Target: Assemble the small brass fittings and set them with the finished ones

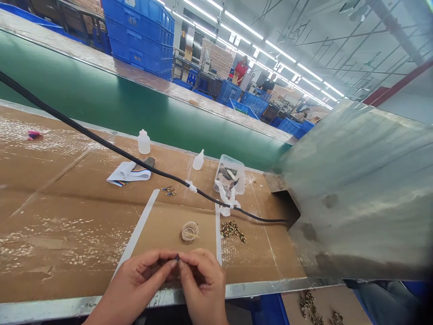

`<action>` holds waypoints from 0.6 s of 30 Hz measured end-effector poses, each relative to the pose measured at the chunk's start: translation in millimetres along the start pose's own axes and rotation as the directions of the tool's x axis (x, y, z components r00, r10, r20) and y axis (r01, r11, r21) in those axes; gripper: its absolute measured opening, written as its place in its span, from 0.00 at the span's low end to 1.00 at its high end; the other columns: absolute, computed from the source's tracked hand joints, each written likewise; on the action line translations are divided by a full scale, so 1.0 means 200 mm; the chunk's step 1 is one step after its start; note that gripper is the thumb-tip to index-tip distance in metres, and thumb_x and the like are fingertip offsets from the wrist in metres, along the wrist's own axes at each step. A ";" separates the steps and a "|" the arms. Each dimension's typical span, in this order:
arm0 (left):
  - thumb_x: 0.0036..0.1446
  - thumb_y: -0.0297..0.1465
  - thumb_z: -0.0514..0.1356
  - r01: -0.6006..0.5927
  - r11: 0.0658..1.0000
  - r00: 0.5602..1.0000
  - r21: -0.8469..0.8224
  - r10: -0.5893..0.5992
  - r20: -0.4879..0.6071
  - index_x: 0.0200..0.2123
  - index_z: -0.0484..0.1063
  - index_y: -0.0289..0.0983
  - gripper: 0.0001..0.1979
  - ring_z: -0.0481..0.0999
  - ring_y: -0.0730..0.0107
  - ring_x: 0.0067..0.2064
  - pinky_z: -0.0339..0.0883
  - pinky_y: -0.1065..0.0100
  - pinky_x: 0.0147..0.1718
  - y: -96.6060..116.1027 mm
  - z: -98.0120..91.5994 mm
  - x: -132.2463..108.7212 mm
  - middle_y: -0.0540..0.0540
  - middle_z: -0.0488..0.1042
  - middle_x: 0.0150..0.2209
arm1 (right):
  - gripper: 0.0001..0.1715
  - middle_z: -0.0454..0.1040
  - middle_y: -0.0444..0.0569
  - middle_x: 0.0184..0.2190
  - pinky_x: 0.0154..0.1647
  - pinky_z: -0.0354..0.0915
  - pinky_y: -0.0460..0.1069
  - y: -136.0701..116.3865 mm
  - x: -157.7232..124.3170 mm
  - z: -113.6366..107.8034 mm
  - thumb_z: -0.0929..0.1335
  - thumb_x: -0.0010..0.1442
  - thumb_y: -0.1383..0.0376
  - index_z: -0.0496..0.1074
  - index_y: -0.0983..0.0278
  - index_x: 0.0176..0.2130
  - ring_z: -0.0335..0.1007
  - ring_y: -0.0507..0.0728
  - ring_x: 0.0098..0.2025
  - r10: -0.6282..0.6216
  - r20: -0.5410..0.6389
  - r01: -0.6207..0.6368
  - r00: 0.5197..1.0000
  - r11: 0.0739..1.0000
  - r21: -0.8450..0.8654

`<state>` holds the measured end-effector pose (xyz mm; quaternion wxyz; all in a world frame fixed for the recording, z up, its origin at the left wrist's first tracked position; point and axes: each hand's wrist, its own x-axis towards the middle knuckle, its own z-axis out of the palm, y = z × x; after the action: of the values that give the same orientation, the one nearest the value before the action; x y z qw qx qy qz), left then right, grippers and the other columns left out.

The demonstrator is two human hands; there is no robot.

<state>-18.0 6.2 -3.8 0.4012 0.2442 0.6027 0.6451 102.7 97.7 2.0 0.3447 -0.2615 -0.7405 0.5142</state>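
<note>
My left hand and my right hand meet over the front edge of the bench, fingertips almost touching. Both pinch a tiny dark piece between thumb and forefinger; its kind is too small to make out. Just beyond the fingers stands a small clear cup with a thin stick in it. To the right of the cup lies a pile of small dark-and-gold parts. A few similar pieces with blue on them lie farther back, to the left.
A black cable hangs across the view. Two white squeeze bottles, a folded striped cloth and a clear plastic box stand near the green conveyor belt. A metal housing blocks the right side.
</note>
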 end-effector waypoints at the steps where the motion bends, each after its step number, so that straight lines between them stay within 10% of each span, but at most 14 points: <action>1: 0.49 0.33 0.67 -0.010 1.000 1.000 -0.006 0.010 0.002 0.32 0.82 0.40 0.06 0.84 0.60 0.34 0.80 0.68 0.35 0.01 0.00 0.00 0.49 0.84 0.31 | 0.11 0.76 0.49 0.32 0.34 0.70 0.46 0.00 0.00 0.00 0.68 0.60 0.70 0.80 0.58 0.39 0.74 0.55 0.34 -0.030 -0.002 0.030 1.000 0.999 -0.014; 10: 0.49 0.37 0.67 0.008 1.000 1.000 -0.009 -0.008 0.021 0.32 0.83 0.41 0.08 0.82 0.61 0.30 0.80 0.68 0.32 0.04 0.00 0.00 0.49 0.82 0.26 | 0.22 0.76 0.51 0.37 0.37 0.71 0.46 -0.02 -0.02 -0.03 0.65 0.63 0.73 0.75 0.54 0.51 0.75 0.55 0.37 -0.162 0.122 0.182 0.979 0.967 -0.176; 18: 0.49 0.39 0.67 -0.115 0.950 0.987 0.291 0.143 -0.075 0.35 0.83 0.42 0.11 0.83 0.62 0.31 0.78 0.73 0.33 0.00 -0.05 0.04 0.47 0.84 0.31 | 0.05 0.72 0.45 0.29 0.29 0.64 0.46 0.05 0.09 -0.11 0.71 0.59 0.63 0.74 0.62 0.37 0.66 0.52 0.26 -0.092 -0.198 0.020 0.976 0.941 -0.339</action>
<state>-29.9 7.8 -7.6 0.2897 0.3074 0.6906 0.5871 108.2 127.3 1.1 0.3861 -0.3480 -0.7835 0.3404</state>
